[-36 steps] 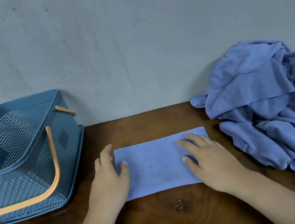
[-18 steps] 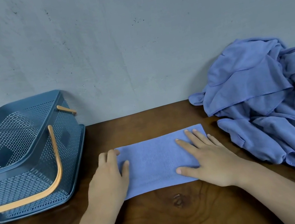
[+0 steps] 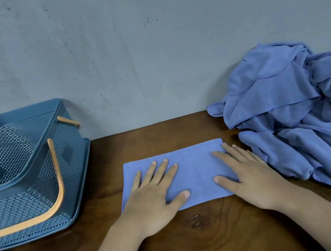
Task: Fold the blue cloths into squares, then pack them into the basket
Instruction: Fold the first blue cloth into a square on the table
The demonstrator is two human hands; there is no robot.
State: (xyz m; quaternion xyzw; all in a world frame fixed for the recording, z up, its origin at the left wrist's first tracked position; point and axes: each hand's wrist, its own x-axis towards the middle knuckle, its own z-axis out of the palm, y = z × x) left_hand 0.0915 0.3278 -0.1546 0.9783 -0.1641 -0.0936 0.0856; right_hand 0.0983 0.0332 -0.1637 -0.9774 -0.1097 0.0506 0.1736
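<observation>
Well, pressing floppy cloth (image 3: 195, 164) under flat left hand (image 3: 153, 199) and right hand (image 3: 254, 180), probably best pinched at 3 o'clock corners.

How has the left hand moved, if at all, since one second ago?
Yes. The left hand has slid right, away from the basket, from the left edge of the folded cloth onto it, and lies flat there.
</observation>
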